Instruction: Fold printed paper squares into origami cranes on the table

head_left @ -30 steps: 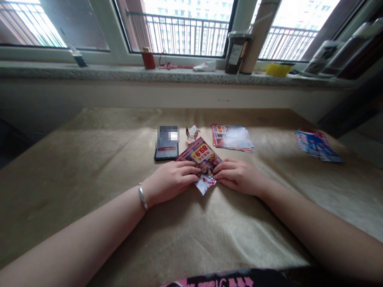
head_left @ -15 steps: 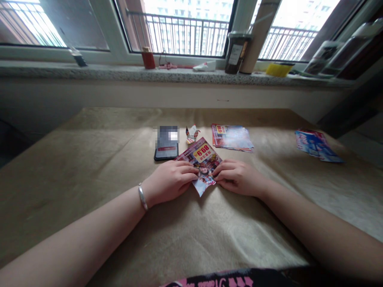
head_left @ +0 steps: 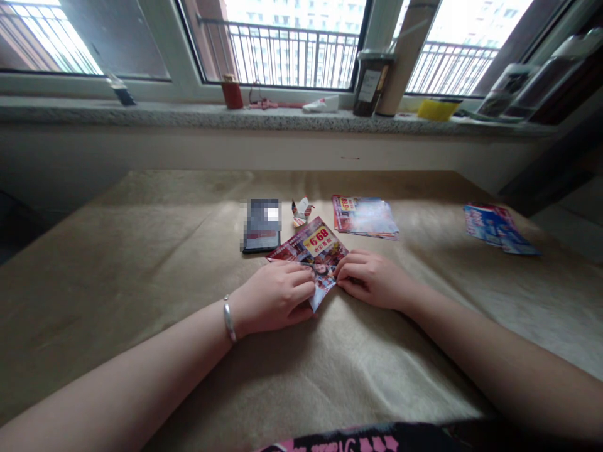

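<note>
A printed paper flyer (head_left: 318, 243) lies turned cornerwise on the table, its yellow price patch towards the window. My left hand (head_left: 273, 292) covers the flyer's left side, fingers bent over the paper and thumb near the bottom corner. From the other side, my right hand (head_left: 372, 280) pinches the right edge with fingertips and thumb. Between the two hands the near corner points towards me. How the paper is creased under my left fingers is hidden. Just beyond the flyer stands a small folded paper figure (head_left: 301, 211).
A phone (head_left: 262, 227) lies left of the paper figure. One stack of flyers (head_left: 366, 216) sits behind my right hand, another pile of flyers (head_left: 500, 229) further right. A cloth covers the table (head_left: 188, 276). The windowsill (head_left: 179, 117) at the back holds several items.
My left hand has shifted slightly down and towards the flyer's near corner, showing more of its left corner. My right hand stays at the right edge, almost unmoved.
</note>
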Demonstrator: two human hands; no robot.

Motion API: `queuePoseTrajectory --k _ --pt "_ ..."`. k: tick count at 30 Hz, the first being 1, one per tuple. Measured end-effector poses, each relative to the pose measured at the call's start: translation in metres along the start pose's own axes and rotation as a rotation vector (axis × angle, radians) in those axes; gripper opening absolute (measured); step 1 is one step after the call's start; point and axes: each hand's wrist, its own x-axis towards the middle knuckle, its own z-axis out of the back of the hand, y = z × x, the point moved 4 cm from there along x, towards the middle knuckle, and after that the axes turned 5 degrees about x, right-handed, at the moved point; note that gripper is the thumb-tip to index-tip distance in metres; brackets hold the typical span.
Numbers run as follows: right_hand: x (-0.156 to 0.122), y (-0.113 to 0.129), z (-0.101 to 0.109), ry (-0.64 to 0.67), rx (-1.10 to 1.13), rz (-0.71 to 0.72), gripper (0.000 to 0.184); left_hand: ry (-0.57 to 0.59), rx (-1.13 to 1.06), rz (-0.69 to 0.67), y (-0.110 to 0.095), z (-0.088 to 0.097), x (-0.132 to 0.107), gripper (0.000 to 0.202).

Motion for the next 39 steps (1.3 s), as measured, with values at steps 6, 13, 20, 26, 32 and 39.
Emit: queuePoseTrajectory --k 6,13,20,26,32,39 --pt "-0.002 -0.001 0.001 -0.008 0.040 0.072 0.010 -0.030 0.095 -0.124 -0.007 0.002 0.001 0.018" --pt "-0.003 -0.002 0.002 -0.005 0.041 0.055 0.009 -0.078 -0.021 -0.002 -0.001 0.002 0.002 0.020" --pt "-0.002 -0.003 0.001 0.007 0.059 0.017 0.010 -0.019 -0.252 0.247 0.011 -0.004 -0.002 0.015" --pt "-0.003 -0.006 -0.002 0.010 0.040 -0.047 0.010 -0.032 -0.341 0.437 0.021 -0.011 -0.005 0.012" --pt "-0.004 -0.007 -0.002 -0.039 0.015 -0.110 0.010 -0.065 -0.346 0.498 0.028 -0.014 -0.006 0.016" --pt "-0.004 -0.010 -0.003 -0.096 0.001 -0.178 0.009 -0.041 -0.199 0.475 0.032 -0.016 -0.006 0.016"
